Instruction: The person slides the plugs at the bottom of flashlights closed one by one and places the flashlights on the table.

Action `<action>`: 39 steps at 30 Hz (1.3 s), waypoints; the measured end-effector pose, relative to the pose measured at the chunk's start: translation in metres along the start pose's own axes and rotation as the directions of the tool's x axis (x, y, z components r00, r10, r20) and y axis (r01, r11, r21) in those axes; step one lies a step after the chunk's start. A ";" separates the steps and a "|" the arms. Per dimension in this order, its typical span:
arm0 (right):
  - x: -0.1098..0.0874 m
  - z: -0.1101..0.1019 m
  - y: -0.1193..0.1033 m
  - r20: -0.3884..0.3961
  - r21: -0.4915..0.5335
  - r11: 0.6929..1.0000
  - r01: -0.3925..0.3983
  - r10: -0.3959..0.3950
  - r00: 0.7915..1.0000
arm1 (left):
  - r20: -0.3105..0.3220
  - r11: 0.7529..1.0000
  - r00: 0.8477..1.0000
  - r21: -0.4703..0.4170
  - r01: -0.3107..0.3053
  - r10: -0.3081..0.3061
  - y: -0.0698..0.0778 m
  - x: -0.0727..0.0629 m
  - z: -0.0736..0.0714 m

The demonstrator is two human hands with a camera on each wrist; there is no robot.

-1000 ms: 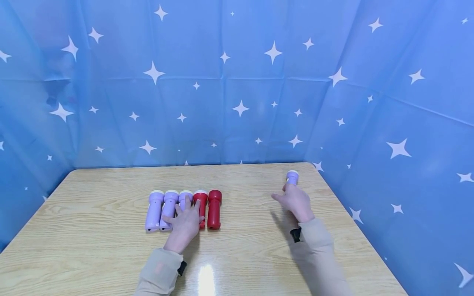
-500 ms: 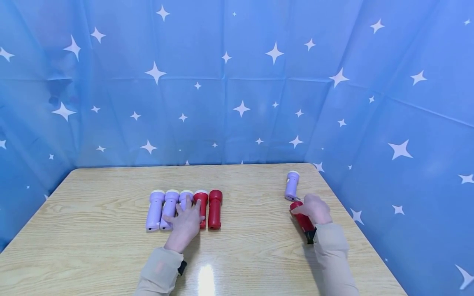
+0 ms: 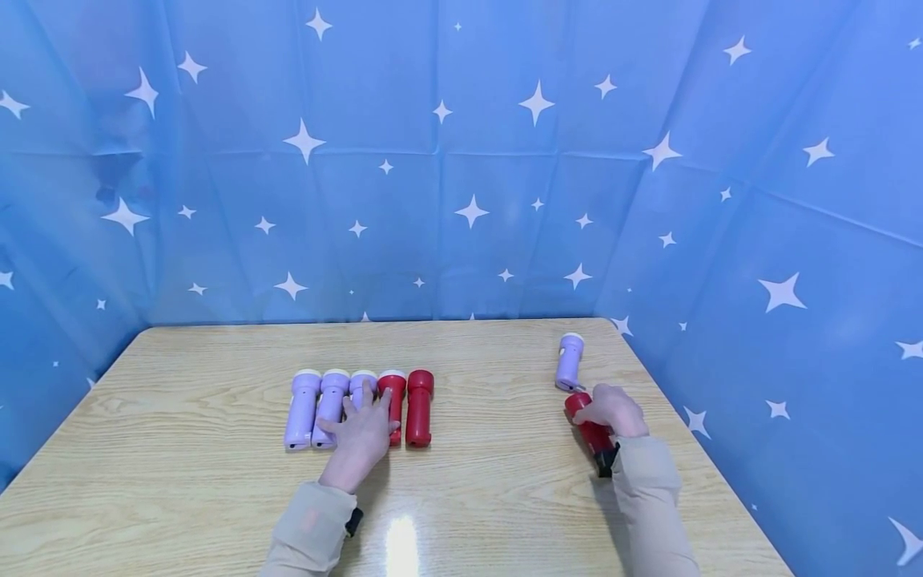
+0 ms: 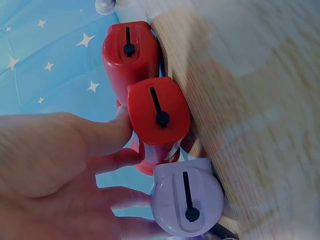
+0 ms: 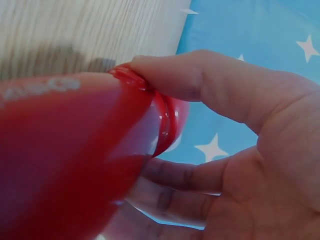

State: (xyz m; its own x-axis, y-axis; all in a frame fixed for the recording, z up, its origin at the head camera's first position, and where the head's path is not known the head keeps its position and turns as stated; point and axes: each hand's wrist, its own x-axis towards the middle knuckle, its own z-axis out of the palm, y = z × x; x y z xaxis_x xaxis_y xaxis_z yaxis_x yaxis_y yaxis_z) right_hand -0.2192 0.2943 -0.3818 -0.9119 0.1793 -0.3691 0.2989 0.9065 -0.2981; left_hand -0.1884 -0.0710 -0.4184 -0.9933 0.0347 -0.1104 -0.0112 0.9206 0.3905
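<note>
In the head view, a row of flashlights lies side by side on the left half of the table: purple ones (image 3: pixel 301 413) and two red ones (image 3: pixel 419 409). My left hand (image 3: pixel 360 441) rests over the row's middle with fingers spread. Its wrist view shows the thumb touching a red flashlight (image 4: pixel 159 112) and fingertips against a purple flashlight (image 4: pixel 187 197). Farther right, my right hand (image 3: pixel 616 410) holds another red flashlight (image 3: pixel 591 433) near its far end. The right wrist view shows thumb and fingers around that end. Just beyond lies a lone purple flashlight (image 3: pixel 569 361).
The wooden table (image 3: pixel 490 481) has its right edge close to my right hand. A blue curtain (image 3: pixel 469 160) with white stars hangs behind the table and along its sides.
My right hand has left the lone purple flashlight, come back toward me and slightly right, and now grips a red flashlight that was not visible a second ago. The left hand has stayed put.
</note>
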 end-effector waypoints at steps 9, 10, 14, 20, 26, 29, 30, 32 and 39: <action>0.001 0.006 -0.007 -0.024 0.059 0.998 -0.004 0.005 1.000 | -0.007 1.000 1.000 0.001 0.012 -0.012 0.001 0.000 0.002; 0.001 0.006 -0.008 -0.027 0.069 0.998 0.007 -0.005 1.000 | -0.008 1.000 1.000 0.001 0.015 -0.015 0.001 0.001 0.002; 0.002 0.011 -0.015 -0.052 0.096 0.994 0.044 -0.039 0.998 | -0.012 1.000 1.000 0.008 0.023 -0.023 0.002 0.002 0.004; 0.006 0.019 -0.027 -0.099 0.161 0.982 0.098 -0.083 0.992 | -0.033 0.999 0.999 0.052 -0.001 0.002 0.004 0.002 0.007; 0.002 0.023 -0.041 -0.102 0.238 0.967 0.092 -0.070 0.992 | -0.062 0.994 0.997 0.101 -0.035 0.041 0.008 -0.003 0.010; -0.001 0.026 -0.049 -0.120 0.283 0.953 0.111 -0.080 0.990 | -0.084 0.991 0.994 0.117 -0.057 0.067 0.012 -0.004 0.011; -0.001 0.027 -0.051 -0.124 0.298 0.948 0.115 -0.081 0.989 | -0.091 0.990 0.993 0.122 -0.067 0.078 0.013 -0.005 0.011; -0.002 0.029 -0.056 -0.142 0.302 0.945 0.123 -0.083 0.986 | -0.098 0.988 0.990 0.127 -0.086 0.098 0.016 -0.006 0.011; 0.001 0.034 -0.071 -0.232 0.172 0.968 0.184 -0.142 0.962 | -0.134 0.984 0.978 0.090 -0.151 0.163 0.027 -0.009 0.014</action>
State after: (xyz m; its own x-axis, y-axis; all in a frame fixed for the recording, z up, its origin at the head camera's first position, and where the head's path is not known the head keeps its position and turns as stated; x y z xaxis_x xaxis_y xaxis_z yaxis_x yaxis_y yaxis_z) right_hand -0.2321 0.2168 -0.3908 -0.9852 0.1327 -0.1083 0.1696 0.8445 -0.5080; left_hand -0.1780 -0.0414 -0.4198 -0.9882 0.1316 0.0777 0.1497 0.9359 0.3188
